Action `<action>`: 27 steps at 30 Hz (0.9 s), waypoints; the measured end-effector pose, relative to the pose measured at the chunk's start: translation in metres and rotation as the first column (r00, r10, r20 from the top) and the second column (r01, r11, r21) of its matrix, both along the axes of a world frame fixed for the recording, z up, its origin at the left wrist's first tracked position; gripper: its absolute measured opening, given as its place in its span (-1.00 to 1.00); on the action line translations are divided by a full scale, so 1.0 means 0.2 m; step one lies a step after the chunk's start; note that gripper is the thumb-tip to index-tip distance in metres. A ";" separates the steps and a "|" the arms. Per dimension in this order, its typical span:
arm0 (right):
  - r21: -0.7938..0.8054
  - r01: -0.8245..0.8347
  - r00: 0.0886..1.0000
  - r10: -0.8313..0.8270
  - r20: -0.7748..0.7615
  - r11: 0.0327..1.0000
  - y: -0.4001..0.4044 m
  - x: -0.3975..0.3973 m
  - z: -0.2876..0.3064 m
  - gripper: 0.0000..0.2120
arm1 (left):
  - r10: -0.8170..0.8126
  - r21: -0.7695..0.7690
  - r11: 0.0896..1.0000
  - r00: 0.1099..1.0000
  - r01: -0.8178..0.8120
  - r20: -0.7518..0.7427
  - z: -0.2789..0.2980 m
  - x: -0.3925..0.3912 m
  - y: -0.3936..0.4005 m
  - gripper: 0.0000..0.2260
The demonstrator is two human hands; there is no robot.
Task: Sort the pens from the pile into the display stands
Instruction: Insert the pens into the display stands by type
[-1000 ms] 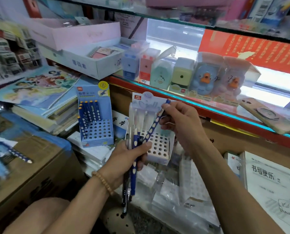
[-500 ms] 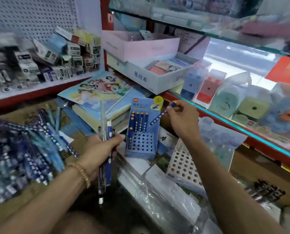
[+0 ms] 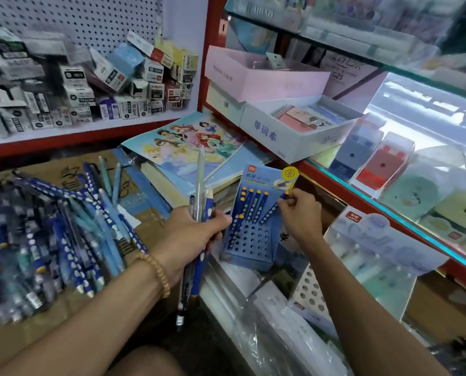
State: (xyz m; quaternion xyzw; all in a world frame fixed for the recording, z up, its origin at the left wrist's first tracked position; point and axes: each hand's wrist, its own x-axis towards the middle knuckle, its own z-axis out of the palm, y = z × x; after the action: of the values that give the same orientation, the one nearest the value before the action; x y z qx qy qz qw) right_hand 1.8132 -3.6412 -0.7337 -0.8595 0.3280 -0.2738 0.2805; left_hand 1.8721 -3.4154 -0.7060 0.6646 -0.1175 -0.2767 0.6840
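Blue stand, centre frame: approx. 5 pens in, most holes vacant. Right hand pinches spotted pen at stand; left hand grips pen bundle. Big pile lower left unsorted.

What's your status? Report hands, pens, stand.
Left hand grips spare pens. Right hand pinches dotted pen over blue stand. Nothing blocking.

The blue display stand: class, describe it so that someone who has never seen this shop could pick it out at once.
Find the red-edged glass counter on the right; the blue display stand leans below its near end, beside the stacked books. The right hand is slotting a dotted blue pen into it. Unlike the white stand nearer the person, it is blue with a yellow badge.
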 end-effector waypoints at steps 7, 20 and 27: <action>0.022 -0.031 0.998 0.032 -0.050 0.999 -0.03 0.06 -0.06 -0.90 | -0.021 -0.003 1.000 1.000 0.021 0.015 0.00 0.02 0.00 -0.89; 0.110 -0.029 0.999 0.027 0.017 0.993 0.10 -0.01 0.05 -0.86 | -0.100 -0.016 0.995 0.994 0.101 0.031 0.01 -0.01 -0.05 -0.91; 0.324 -0.431 0.899 0.368 0.238 0.842 0.40 -0.14 0.35 -0.79 | -0.201 0.034 0.979 0.977 0.199 0.066 0.03 -0.05 -0.08 -0.88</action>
State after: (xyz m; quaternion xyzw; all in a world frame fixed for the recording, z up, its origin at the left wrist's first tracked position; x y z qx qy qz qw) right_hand 1.7855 -3.5622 -0.6642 -0.8147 0.1622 -0.2134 0.5143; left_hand 1.8625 -3.4304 -0.6997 0.6678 -0.2036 -0.3225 0.6392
